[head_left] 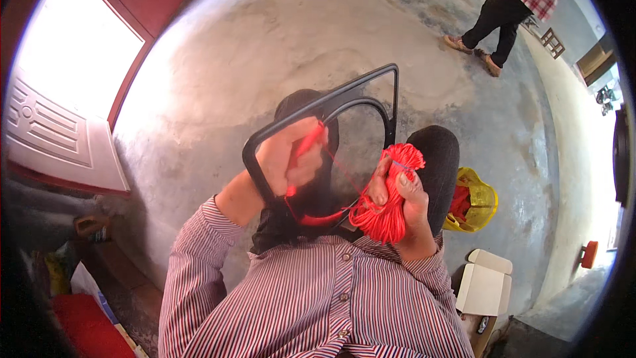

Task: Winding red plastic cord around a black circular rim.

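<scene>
"What lies in front of you?"

"Over your lap, the frame [321, 103], with cord [324, 219] along its near side. Your left hand [301, 156] shows within its outline; one side crosses above your wrist."

"And your right hand [413, 197]?"

"To the right of the frame, with the skein [384, 215] in it, just left of your right knee [438, 149]."

"Beyond that knee?"

"To your right on the floor [232, 40], the open bag [488, 202]; nearer you, below it, the open box [483, 288]."

"Farther off?"

"A co-worker [507, 20] stands ahead to your right; the door [59, 126] is on your left."
</scene>
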`<action>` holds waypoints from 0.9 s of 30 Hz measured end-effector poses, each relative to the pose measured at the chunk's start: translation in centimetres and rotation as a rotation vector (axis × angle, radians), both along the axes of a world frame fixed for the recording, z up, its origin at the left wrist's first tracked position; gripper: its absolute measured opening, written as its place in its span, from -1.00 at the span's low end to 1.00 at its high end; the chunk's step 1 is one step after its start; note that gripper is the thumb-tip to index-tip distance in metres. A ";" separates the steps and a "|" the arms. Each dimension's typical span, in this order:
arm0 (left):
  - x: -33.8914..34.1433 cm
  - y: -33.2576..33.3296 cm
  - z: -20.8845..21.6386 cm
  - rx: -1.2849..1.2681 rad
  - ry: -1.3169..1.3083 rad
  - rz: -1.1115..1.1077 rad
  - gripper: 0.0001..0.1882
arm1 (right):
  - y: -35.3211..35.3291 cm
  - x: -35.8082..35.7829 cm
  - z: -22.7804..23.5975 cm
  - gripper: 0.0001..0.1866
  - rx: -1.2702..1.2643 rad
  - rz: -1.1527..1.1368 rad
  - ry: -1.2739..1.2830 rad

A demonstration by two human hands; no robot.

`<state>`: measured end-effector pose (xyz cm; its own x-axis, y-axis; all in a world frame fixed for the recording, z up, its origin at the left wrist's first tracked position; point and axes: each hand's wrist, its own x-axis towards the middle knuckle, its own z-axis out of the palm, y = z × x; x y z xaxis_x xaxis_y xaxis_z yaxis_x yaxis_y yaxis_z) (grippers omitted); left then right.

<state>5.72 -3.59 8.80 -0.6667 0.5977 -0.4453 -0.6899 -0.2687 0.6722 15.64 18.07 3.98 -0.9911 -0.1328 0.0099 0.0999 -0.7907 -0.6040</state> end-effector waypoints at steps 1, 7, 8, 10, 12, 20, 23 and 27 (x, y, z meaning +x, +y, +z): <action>0.1 -0.1 0.0 0.031 -0.011 0.004 -0.58 | 0.0 0.1 0.0 -0.66 0.017 0.020 0.022; 0.9 -0.8 -0.2 0.123 0.046 0.097 -0.69 | 2.1 -0.2 -1.2 -0.69 -0.168 -0.016 -0.104; 1.2 -0.9 -0.3 0.129 0.084 0.169 -0.69 | 2.9 -0.4 -1.4 -0.68 -0.181 -0.112 -0.107; 1.7 -1.1 -0.7 0.090 0.105 0.194 -0.69 | 4.5 -0.8 -1.5 -0.67 -0.201 -0.250 -0.127; 1.9 -1.4 -1.0 0.078 0.155 0.196 -0.68 | 6.0 -2.0 -1.4 -0.69 -0.186 -0.449 -0.160; 2.0 -1.0 -1.1 0.172 0.207 0.150 -0.69 | 6.5 -2.5 1.5 -0.46 -0.002 -0.459 -0.168; 2.4 0.8 -0.4 0.249 0.143 0.103 -0.59 | 3.7 -0.5 3.5 -0.43 0.613 0.041 0.137; 4.0 2.6 1.0 0.431 0.014 0.116 -0.21 | 0.5 -0.7 7.1 -0.54 1.098 0.002 0.370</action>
